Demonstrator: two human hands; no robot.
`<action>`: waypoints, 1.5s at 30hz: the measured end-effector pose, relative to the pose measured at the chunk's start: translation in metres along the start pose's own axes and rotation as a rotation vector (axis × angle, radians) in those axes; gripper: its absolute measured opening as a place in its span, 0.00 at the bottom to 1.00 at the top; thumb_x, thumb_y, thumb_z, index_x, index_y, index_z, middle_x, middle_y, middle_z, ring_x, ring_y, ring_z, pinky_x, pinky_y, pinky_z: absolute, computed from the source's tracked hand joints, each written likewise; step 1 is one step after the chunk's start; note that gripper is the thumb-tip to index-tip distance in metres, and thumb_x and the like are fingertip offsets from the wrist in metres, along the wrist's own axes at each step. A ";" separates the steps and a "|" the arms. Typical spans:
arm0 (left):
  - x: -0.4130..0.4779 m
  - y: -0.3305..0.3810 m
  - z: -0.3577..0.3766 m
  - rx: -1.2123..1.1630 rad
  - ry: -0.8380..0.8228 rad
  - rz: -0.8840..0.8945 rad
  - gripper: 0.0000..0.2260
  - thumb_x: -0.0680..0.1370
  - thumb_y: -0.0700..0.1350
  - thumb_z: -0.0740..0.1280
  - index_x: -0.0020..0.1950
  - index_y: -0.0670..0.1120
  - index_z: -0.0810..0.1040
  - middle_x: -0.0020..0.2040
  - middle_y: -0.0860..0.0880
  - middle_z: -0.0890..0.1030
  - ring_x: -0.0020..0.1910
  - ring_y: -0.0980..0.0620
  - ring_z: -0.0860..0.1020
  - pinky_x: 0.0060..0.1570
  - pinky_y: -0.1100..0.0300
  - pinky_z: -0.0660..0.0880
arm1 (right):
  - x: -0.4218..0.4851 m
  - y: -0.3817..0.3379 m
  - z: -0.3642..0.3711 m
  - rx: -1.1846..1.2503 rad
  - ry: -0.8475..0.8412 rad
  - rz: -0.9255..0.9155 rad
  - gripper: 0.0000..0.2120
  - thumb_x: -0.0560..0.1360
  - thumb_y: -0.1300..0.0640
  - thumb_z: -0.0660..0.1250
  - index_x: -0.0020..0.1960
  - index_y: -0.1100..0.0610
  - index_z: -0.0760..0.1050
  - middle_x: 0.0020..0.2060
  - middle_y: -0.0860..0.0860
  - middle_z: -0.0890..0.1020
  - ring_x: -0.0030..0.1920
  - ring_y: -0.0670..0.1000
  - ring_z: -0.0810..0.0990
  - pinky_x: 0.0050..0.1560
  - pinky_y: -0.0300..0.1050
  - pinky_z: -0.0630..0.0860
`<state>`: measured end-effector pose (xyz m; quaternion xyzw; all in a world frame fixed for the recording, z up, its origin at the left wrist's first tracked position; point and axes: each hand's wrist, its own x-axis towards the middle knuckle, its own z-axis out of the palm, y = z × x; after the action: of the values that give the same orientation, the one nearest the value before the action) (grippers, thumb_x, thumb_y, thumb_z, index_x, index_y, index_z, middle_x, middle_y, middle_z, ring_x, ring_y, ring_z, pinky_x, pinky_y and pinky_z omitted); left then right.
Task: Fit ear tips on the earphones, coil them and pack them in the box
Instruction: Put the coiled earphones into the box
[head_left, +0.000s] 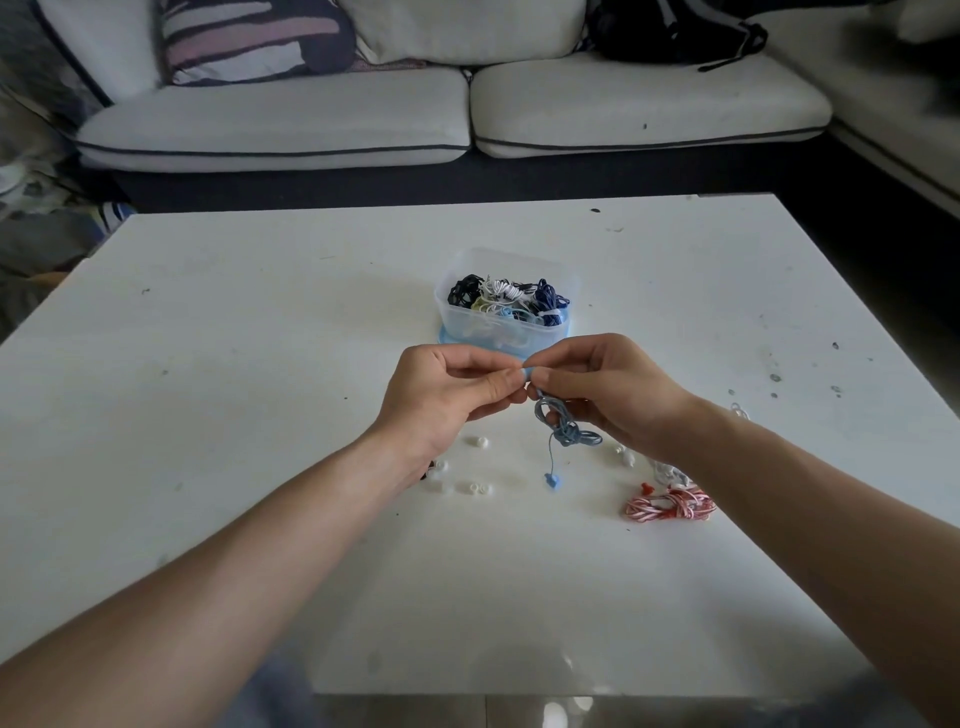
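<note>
Blue earphones (567, 430) hang in a loose tangle just below the fingers (498, 383), one bud dangling down near the bench (260, 364). Left hand (441, 400) and right hand (608, 389) both pinch the other bud at their meeting fingertips, nearer than the clear box (470, 325).

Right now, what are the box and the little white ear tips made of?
The box looks like clear, slightly frosted plastic: the coiled cords show through its wall. The ear tips look like soft white rubber or silicone, but they are too small to be sure.
</note>
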<state>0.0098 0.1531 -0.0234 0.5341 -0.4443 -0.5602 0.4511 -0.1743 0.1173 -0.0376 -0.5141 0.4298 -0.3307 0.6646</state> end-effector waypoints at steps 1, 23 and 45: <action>0.000 -0.001 0.001 0.006 0.009 0.005 0.04 0.72 0.37 0.75 0.45 0.42 0.85 0.41 0.40 0.86 0.42 0.46 0.85 0.43 0.63 0.79 | 0.000 0.001 0.001 0.010 0.002 0.005 0.04 0.75 0.66 0.70 0.49 0.64 0.81 0.37 0.57 0.83 0.35 0.52 0.79 0.40 0.43 0.78; 0.007 -0.016 -0.002 0.026 -0.060 -0.026 0.06 0.80 0.44 0.67 0.50 0.43 0.82 0.43 0.46 0.85 0.43 0.51 0.83 0.43 0.60 0.79 | -0.003 -0.008 0.002 0.077 -0.061 -0.010 0.07 0.72 0.61 0.70 0.49 0.63 0.79 0.33 0.52 0.80 0.33 0.49 0.78 0.38 0.42 0.76; 0.003 -0.020 0.000 0.050 -0.236 -0.223 0.12 0.79 0.27 0.60 0.51 0.40 0.79 0.41 0.46 0.81 0.39 0.48 0.83 0.43 0.60 0.82 | 0.002 -0.020 -0.013 0.383 0.114 0.016 0.07 0.78 0.64 0.63 0.43 0.59 0.77 0.38 0.55 0.80 0.29 0.51 0.74 0.31 0.41 0.76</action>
<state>0.0087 0.1540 -0.0439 0.5216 -0.4462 -0.6543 0.3174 -0.1852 0.1048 -0.0199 -0.3552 0.3999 -0.4295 0.7276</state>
